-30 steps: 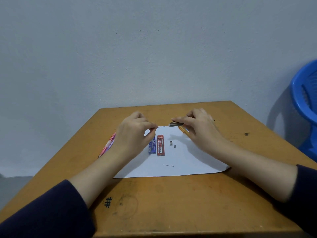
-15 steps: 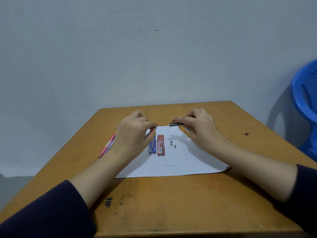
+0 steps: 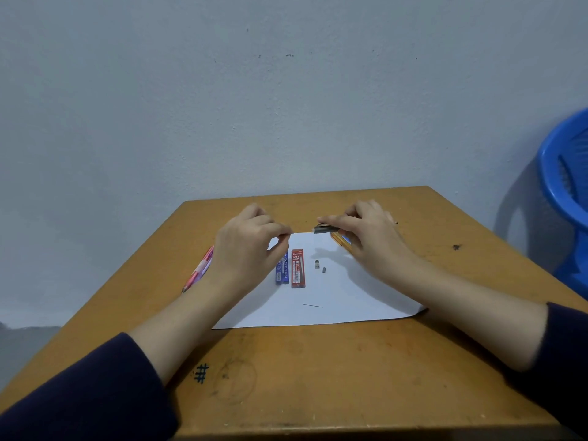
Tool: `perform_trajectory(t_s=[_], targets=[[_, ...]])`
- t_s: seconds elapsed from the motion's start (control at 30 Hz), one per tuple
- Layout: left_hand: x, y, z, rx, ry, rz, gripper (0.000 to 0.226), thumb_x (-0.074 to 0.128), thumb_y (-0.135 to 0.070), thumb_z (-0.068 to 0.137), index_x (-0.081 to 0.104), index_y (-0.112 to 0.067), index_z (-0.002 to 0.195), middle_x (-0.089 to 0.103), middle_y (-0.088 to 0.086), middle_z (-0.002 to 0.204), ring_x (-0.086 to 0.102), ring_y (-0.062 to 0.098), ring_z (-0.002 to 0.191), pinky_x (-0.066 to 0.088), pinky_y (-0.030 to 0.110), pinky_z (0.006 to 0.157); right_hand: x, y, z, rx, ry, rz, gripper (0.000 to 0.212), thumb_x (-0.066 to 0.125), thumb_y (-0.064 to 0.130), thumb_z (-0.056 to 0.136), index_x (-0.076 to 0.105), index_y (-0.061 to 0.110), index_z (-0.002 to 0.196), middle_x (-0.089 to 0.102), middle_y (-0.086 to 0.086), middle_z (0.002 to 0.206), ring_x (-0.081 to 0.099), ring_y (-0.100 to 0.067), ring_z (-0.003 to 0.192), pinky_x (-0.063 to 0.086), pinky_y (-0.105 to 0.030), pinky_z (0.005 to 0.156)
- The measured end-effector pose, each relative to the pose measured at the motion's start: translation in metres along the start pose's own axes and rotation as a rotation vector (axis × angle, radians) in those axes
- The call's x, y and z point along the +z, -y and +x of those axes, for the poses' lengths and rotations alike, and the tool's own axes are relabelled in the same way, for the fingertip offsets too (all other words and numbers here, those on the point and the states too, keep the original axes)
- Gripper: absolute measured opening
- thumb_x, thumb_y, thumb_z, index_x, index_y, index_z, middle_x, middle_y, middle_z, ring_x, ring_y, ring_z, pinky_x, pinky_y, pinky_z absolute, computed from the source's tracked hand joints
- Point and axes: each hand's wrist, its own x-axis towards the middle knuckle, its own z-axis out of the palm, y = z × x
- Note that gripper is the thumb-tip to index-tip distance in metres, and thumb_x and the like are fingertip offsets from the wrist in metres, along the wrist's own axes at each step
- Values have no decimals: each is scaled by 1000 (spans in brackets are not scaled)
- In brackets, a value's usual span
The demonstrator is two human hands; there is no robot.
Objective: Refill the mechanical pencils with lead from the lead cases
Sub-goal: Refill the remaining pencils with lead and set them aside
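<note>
Right hand (image 3: 370,237) pinches the dark pencil (image 3: 324,229) over the paper's (image 3: 350,297) far edge; left hand's (image 3: 251,249) fingertips nearly meet, contents indiscernible. Pale sliver bridging them a second ago is gone: refill judged loaded, recapping due

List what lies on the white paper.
Blue lead case, red lead case, two grey parts, one loose lead. The right hand partly covers an orange pencil; the left hand hides a corner.

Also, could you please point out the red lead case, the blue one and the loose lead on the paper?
Red rectangular plastic lead case (image 3: 298,268): head view, middle of its label.
Blue rectangular plastic lead case (image 3: 283,273): head view, visible lower part.
Thin dark loose lead (image 3: 312,305): head view, its midpoint.
</note>
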Motion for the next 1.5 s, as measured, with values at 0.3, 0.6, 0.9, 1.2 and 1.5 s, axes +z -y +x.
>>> perform_trajectory(t_s=[0.3,0.6,0.9,1.2,1.5], targets=[[0,0,-1,-19,9,-7,4,77,-14,77,77,-13,81,70,-2,68,58,18,72,37,24,49,0,-1,1,-10,-19,27,42,56,3,90,65,31,119,53,-1,92,45,-20,94,27,-34,77],[1,1,-1,0,1,10,2,76,-15,78,76,-14,80,70,-3,69,58,18,72,39,24,48,-1,-1,1,-9,-9,17,44,54,2,90,62,28,124,56,2,93,47,-20,98,24,-33,79],[2,2,-2,-91,15,-76,11,66,-21,81,76,-18,82,69,-8,71,57,15,77,42,26,48,-3,-1,1,12,-22,25,34,58,4,89,67,25,114,56,1,94,48,-21,100,24,-33,80],[1,0,-1,-102,15,-65,4,76,-14,79,76,-16,82,70,-6,70,56,15,76,37,25,49,-5,0,2,6,-71,60,31,63,1,84,70,22,105,58,-2,92,51,-22,97,28,-36,81],[3,1,-1,-126,6,-111,5,75,-13,79,77,-15,83,69,-5,71,57,15,76,45,30,47,-5,-1,2,27,-50,71,31,61,4,86,68,24,109,58,0,96,50,-18,99,29,-35,84]])
